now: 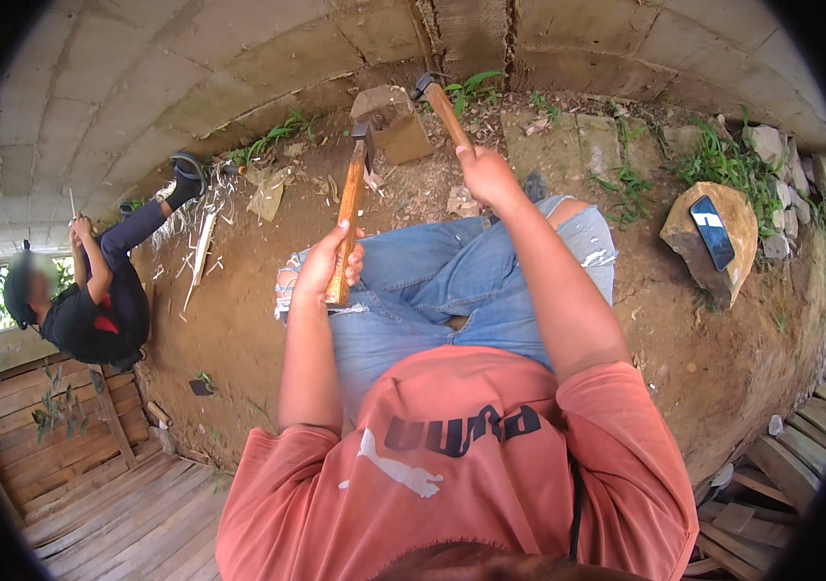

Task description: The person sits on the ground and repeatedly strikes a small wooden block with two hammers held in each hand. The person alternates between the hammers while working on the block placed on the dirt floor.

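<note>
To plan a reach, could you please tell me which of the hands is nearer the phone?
Right: the right hand is left of the phone; the left hand is farther left.

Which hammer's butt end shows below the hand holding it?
The hammer in the left hand: its butt protrudes. The right hand hides the butt of the other hammer.

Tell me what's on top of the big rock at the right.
A phone lies on the rock, its glossy face up. The phone covers the stone directly beneath it, so that patch can't be seen.
</note>
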The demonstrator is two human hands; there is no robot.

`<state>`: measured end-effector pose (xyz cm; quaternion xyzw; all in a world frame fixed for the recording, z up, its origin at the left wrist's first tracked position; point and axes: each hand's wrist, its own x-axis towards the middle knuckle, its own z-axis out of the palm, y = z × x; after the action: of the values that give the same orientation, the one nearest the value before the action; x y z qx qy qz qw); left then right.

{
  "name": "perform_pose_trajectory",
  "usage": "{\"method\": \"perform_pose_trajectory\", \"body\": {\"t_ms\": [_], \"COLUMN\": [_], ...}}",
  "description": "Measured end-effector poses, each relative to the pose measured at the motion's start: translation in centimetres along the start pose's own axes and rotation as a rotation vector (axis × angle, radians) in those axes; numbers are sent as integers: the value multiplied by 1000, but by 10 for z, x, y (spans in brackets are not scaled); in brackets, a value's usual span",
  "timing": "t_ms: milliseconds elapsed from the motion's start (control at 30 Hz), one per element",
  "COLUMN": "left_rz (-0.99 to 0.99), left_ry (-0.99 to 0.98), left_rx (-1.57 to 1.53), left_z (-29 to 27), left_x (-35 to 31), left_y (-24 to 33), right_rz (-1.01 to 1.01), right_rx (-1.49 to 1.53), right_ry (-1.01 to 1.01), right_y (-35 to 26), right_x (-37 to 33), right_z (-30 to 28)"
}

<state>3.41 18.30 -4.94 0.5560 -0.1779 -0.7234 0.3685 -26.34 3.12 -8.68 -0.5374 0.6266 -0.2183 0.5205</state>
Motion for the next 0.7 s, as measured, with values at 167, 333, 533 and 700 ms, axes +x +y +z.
{"method": "perform_pose_trajectory", "body": {"t_ms": [167,333,533,700], "left_rz": [3,19,165,181], "left_ry": [-59,-205,-275,-296], "left_rx": [-7,-51,32,20], "left_z": [7,20,51,51], "left_x": [-2,-27,-12,13], "left_y": [6,7,50,72], "right_rz": [-92,-117,-101,-129], "right_rx": [-33,-94,-85,-84], "right_ry": [60,119,105,121], "right_y": [22,30,28,29], "right_x": [8,9,7,6], "right_z": [5,11,13,16]}}
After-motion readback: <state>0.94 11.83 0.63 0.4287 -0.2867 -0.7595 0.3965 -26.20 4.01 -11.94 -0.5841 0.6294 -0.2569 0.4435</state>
